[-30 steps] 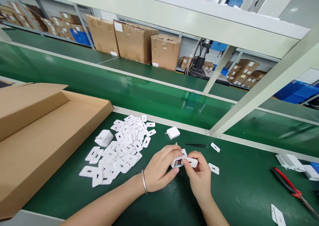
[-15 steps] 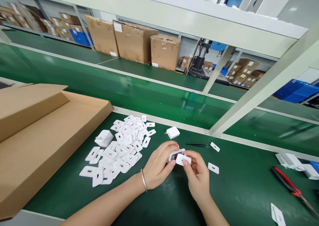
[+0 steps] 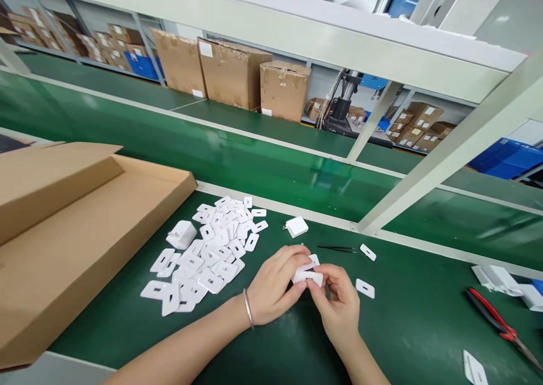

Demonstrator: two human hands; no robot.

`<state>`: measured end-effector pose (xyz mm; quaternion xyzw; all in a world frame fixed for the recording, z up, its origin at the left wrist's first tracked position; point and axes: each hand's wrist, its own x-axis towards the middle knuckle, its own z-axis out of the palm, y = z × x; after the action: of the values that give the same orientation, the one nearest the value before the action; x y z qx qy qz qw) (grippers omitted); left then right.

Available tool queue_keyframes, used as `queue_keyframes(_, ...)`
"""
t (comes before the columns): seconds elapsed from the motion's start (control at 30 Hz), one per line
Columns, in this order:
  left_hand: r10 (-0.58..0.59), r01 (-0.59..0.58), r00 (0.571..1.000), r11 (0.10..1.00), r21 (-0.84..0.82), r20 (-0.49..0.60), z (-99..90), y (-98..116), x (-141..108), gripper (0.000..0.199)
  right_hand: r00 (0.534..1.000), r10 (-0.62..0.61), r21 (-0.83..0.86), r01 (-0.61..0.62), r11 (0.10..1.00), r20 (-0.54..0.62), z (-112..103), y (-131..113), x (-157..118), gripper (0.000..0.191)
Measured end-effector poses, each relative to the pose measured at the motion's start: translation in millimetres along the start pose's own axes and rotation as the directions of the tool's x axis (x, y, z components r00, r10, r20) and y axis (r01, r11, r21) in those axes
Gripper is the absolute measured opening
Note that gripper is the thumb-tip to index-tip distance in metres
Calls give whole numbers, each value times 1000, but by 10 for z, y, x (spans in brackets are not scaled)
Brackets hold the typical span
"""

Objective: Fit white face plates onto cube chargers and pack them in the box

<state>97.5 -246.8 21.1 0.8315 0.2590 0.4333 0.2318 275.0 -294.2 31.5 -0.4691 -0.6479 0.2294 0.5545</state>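
Observation:
My left hand (image 3: 275, 283), with a metal bangle on the wrist, is closed around a white charger housing (image 3: 313, 260), mostly covered by the fingers. Between thumb and fingers, my right hand (image 3: 339, 301) pinches a small white slotted cover plate (image 3: 309, 278). The plate lies against the open side of the housing, with a dark gap along its far edge; whether it is seated I cannot tell. Left of my hands is a loose heap of similar white plates (image 3: 211, 255). A white charger (image 3: 296, 226) and black tweezers (image 3: 337, 249) lie just beyond my hands.
A cardboard tray (image 3: 85, 249) fills the left side, beside another white charger (image 3: 181, 235). Two single plates (image 3: 365, 288) lie to the right. Farther right are red-and-black pliers (image 3: 494, 314) and white parts (image 3: 496, 280). A pale metal frame post (image 3: 424, 159) rises at the bench's back edge.
The cover plate has tilted and moved onto the housing's opening, hiding the inner parts seen before. The right fingers have moved slightly closer to the left. The view has shifted a little.

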Motion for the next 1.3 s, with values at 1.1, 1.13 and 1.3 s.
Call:
queue_keyframes(1.1, 46, -60, 997, 952, -300, -56, 51, 75, -32, 29, 953, 134, 91, -164, 982, 271, 39, 54, -11, 39)
queue_keyframes(1.13, 45, -59, 997, 956, -288, -57, 62, 72, -40, 29, 950, 138, 107, -174, 979, 279, 42, 54, -17, 39)
queue_keyframes(1.3, 19, -26, 999, 973, -230, -30, 70, 31, -57, 36, 963, 124, 126, -157, 979, 240, 21, 84, -13, 41)
